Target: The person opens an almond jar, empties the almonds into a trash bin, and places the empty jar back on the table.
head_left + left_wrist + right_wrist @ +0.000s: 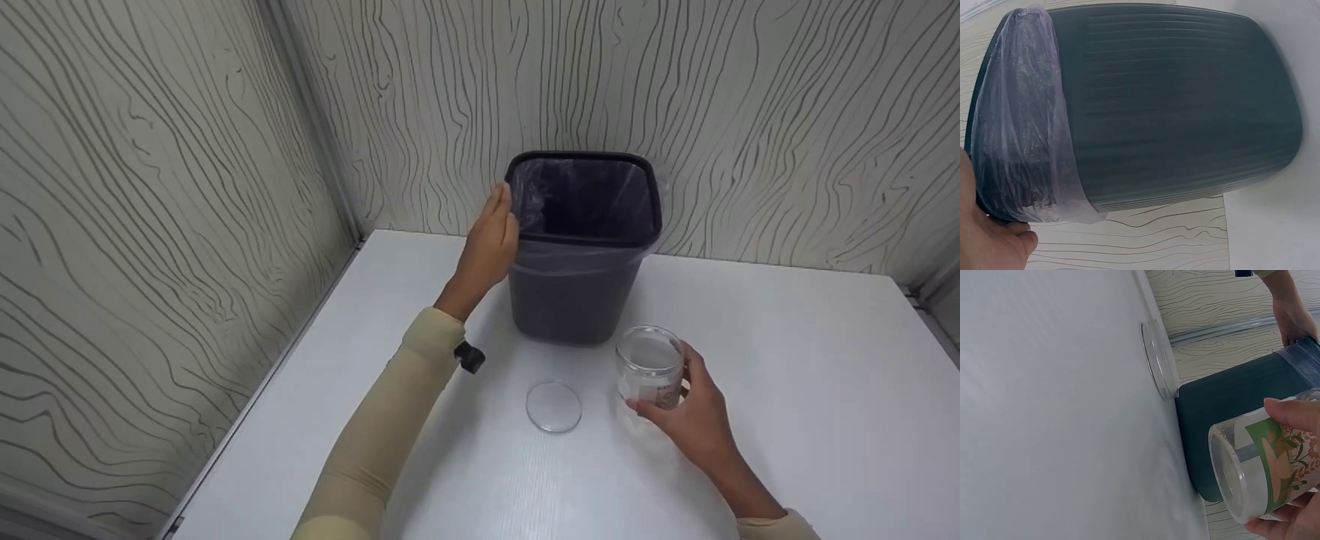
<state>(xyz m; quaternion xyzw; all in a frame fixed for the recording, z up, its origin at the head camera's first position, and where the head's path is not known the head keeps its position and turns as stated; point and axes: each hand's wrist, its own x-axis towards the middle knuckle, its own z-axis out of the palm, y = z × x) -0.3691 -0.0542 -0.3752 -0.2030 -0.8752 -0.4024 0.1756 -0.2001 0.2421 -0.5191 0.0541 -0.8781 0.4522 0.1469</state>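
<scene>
My right hand grips a clear jar, holding it upright just above the table. The jar's top is uncovered, and its label, seen in the right wrist view, is green and white with orange flowers. A dark trash bin with a clear plastic liner folded over its rim stands further back. At the bin's left rim, my left hand holds on, partly over the liner; some fingers are cut off in the left wrist view. A round clear lid lies on the table, left of the jar.
The white table runs to a back wall with a wood-grain pattern. Another patterned wall borders the left side. The bin stands close to the back wall.
</scene>
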